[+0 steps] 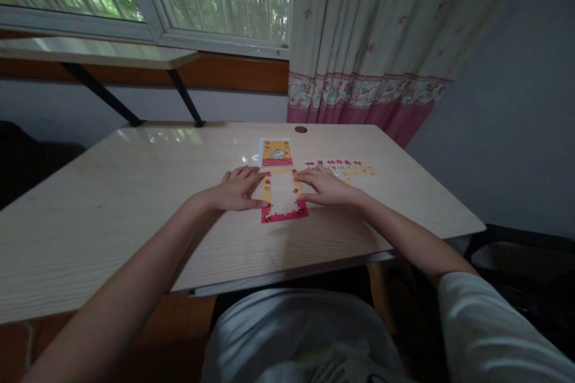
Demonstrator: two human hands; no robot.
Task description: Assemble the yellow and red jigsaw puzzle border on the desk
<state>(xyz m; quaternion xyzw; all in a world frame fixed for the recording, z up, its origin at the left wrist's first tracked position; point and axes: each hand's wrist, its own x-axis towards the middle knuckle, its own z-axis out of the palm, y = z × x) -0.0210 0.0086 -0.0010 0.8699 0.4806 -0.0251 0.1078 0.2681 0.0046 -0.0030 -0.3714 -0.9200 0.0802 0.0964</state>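
Note:
A jigsaw puzzle border [285, 216] of joined yellow and red pieces lies flat on the table, its middle bare. My left hand [238, 190] rests at its left side, thumb and fingers apart, fingertips touching the left edge. On the opposite side my right hand [329, 187] is spread too, with its fingertips on the right edge. Just beyond the border lies a picture card [277, 154] with a white cartoon animal on yellow and red. Loose puzzle pieces [344, 163], red, white and yellow, are laid out in rows past my right hand.
The pale wooden table [135, 209] has a round cable hole [300, 129] near its back edge. A raised shelf [103, 52] on dark supports stands at the back left. A curtain [368, 42] hangs behind, and a dark chair [525, 251] is at the right.

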